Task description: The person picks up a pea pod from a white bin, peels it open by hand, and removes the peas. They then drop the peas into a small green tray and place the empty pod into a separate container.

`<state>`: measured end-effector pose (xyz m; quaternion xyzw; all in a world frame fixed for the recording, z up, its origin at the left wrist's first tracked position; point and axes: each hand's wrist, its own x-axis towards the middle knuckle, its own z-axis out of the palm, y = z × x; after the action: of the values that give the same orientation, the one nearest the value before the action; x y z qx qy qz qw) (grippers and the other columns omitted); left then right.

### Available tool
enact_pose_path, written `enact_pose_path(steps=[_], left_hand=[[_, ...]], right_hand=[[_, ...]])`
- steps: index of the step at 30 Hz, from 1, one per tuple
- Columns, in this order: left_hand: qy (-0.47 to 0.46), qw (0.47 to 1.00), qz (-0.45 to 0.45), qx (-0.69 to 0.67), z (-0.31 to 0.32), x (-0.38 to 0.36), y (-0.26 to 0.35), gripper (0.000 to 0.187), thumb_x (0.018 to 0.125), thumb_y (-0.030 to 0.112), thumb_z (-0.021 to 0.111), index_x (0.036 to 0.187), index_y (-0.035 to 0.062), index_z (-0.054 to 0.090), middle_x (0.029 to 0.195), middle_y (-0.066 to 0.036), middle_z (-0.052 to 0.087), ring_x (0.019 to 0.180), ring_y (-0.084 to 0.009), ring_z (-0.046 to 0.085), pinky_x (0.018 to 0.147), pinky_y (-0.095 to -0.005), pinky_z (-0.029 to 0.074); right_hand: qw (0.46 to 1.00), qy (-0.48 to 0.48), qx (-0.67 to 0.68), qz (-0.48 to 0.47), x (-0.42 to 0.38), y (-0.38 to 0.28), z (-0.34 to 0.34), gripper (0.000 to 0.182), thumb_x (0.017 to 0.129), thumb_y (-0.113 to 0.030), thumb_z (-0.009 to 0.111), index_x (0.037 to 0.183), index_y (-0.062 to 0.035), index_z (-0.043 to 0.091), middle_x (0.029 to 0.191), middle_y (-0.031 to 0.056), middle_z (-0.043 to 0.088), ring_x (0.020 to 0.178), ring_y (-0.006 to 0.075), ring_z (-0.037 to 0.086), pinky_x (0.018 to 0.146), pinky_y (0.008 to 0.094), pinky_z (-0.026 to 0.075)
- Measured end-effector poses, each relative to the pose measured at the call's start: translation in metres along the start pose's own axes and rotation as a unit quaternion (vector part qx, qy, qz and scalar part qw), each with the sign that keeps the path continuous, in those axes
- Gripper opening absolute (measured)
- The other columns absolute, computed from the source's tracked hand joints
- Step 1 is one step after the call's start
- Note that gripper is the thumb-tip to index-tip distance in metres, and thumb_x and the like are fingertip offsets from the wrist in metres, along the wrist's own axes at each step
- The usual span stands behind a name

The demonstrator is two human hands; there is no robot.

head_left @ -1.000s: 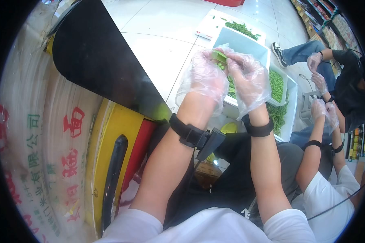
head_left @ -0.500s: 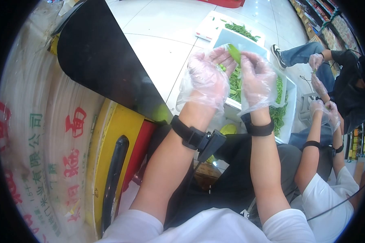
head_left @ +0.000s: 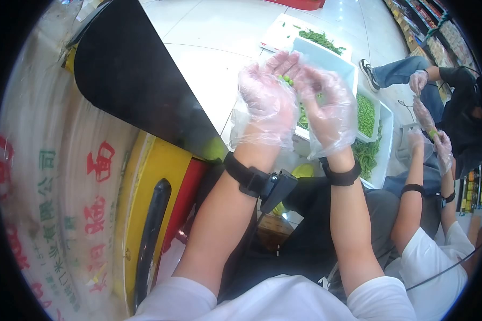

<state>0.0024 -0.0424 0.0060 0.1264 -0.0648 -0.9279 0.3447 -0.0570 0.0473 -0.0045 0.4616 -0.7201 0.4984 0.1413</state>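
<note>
My left hand (head_left: pixel 270 101), in a clear plastic glove, is turned palm up and cupped, with several green peas (head_left: pixel 285 79) on it near the fingers. Right beside it, my right hand (head_left: pixel 329 104), gloved the same way, has its fingers curled toward the peas; whatever they hold is hidden. Behind and below the hands is a white foam box (head_left: pixel 345 69) with green pods partly in view. A container of shelled green peas (head_left: pixel 365 115) lies right of my right hand.
Leafy green pods (head_left: pixel 367 160) fill a box at the right. More greens (head_left: pixel 321 40) lie on a white lid (head_left: pixel 276 37). Two people with gloved hands (head_left: pixel 423 115) (head_left: pixel 443 152) sit at the right. A black panel (head_left: pixel 139 80) and wrapped sacks (head_left: pixel 64 176) stand at the left.
My right hand has moved left, against my left hand. The green pod that it held upright is no longer visible. The co-workers' hands at the right have shifted.
</note>
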Motion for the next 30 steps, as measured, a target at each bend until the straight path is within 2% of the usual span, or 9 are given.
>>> enact_pose_path(steps=[3, 4, 9, 11, 12, 17, 23, 25, 30], left_hand=[[-0.011, 0.999, 0.013, 0.028, -0.002, -0.005, 0.001, 0.05, 0.091, 0.036, 0.025, 0.102, -0.0034, 0.053, 0.105, -0.019, 0.058, 0.101, -0.0276, 0.05, 0.092, -0.0411, 0.037], [-0.018, 0.998, -0.001, 0.059, 0.01, 0.018, 0.018, 0.051, 0.091, 0.037, 0.026, 0.104, -0.0038, 0.054, 0.105, -0.019, 0.059, 0.101, -0.027, 0.05, 0.092, -0.0405, 0.038], [-0.067, 0.989, 0.012, 0.128, 0.005, 0.023, 0.02, 0.053, 0.092, 0.038, 0.027, 0.106, -0.0049, 0.055, 0.104, -0.018, 0.059, 0.101, -0.0257, 0.051, 0.09, -0.0393, 0.04], [-0.061, 0.986, 0.005, 0.154, 0.007, 0.021, 0.019, 0.06, 0.091, 0.04, 0.026, 0.112, -0.0081, 0.056, 0.116, -0.022, 0.057, 0.113, -0.0295, 0.051, 0.103, -0.0413, 0.034], [-0.061, 0.986, 0.004, 0.154, 0.007, 0.021, 0.017, 0.06, 0.091, 0.04, 0.026, 0.112, -0.0081, 0.056, 0.116, -0.022, 0.057, 0.113, -0.0295, 0.051, 0.103, -0.0413, 0.034], [-0.064, 0.981, 0.023, 0.18, 0.001, 0.025, 0.004, 0.06, 0.09, 0.04, 0.027, 0.11, -0.0086, 0.057, 0.112, -0.023, 0.058, 0.109, -0.0293, 0.052, 0.102, -0.0408, 0.036], [-0.042, 0.975, 0.026, 0.215, 0.004, 0.023, 0.0, 0.06, 0.091, 0.04, 0.026, 0.106, -0.0084, 0.058, 0.103, -0.023, 0.063, 0.099, -0.029, 0.056, 0.097, -0.04, 0.04], [-0.039, 0.971, 0.025, 0.237, 0.004, 0.022, 0.001, 0.06, 0.092, 0.04, 0.025, 0.104, -0.0082, 0.059, 0.101, -0.022, 0.063, 0.098, -0.0281, 0.056, 0.097, -0.0394, 0.041], [-0.049, 0.966, 0.004, 0.255, 0.002, 0.02, 0.0, 0.06, 0.094, 0.039, 0.023, 0.101, -0.0073, 0.06, 0.097, -0.019, 0.064, 0.095, -0.0254, 0.056, 0.094, -0.0367, 0.042]], right_hand=[[0.998, -0.048, 0.004, -0.038, -0.006, 0.003, -0.003, 0.028, 0.075, -0.011, 0.071, 0.103, -0.006, 0.067, 0.092, 0.0113, 0.065, 0.083, 0.0279, 0.062, 0.074, 0.0342, 0.05], [0.999, -0.049, 0.003, -0.022, 0.019, -0.003, 0.011, 0.03, 0.075, -0.01, 0.072, 0.104, -0.0061, 0.067, 0.096, 0.011, 0.065, 0.085, 0.029, 0.063, 0.076, 0.0356, 0.05], [0.998, -0.06, 0.01, -0.033, 0.021, -0.002, 0.015, 0.031, 0.076, -0.009, 0.07, 0.106, -0.0065, 0.067, 0.099, 0.0118, 0.066, 0.087, 0.028, 0.064, 0.078, 0.0354, 0.051], [0.998, -0.056, 0.016, -0.034, 0.021, -0.004, 0.016, 0.031, 0.076, -0.008, 0.07, 0.107, -0.0066, 0.067, 0.099, 0.0124, 0.066, 0.088, 0.028, 0.064, 0.078, 0.0353, 0.051], [0.998, -0.06, 0.013, -0.031, 0.021, -0.005, 0.016, 0.03, 0.076, -0.008, 0.069, 0.106, -0.0067, 0.068, 0.099, 0.0127, 0.066, 0.088, 0.0282, 0.064, 0.078, 0.0352, 0.051], [0.997, -0.052, -0.017, -0.048, 0.021, -0.001, 0.017, 0.029, 0.075, -0.006, 0.068, 0.105, -0.0083, 0.069, 0.098, 0.0131, 0.066, 0.089, 0.0289, 0.064, 0.078, 0.0351, 0.051], [0.996, -0.078, 0.027, -0.034, 0.022, 0.003, 0.013, 0.03, 0.074, -0.005, 0.067, 0.103, -0.01, 0.069, 0.098, 0.0124, 0.066, 0.09, 0.0296, 0.064, 0.078, 0.0355, 0.052], [0.993, -0.114, 0.038, 0.02, 0.023, 0.003, 0.011, 0.027, 0.074, -0.005, 0.067, 0.102, -0.0089, 0.068, 0.097, 0.0129, 0.066, 0.087, 0.0298, 0.064, 0.076, 0.0357, 0.052], [0.989, -0.122, 0.077, 0.039, 0.021, 0.011, 0.012, 0.023, 0.075, -0.006, 0.067, 0.098, -0.0075, 0.066, 0.092, 0.0136, 0.066, 0.083, 0.0302, 0.065, 0.072, 0.0358, 0.052]])
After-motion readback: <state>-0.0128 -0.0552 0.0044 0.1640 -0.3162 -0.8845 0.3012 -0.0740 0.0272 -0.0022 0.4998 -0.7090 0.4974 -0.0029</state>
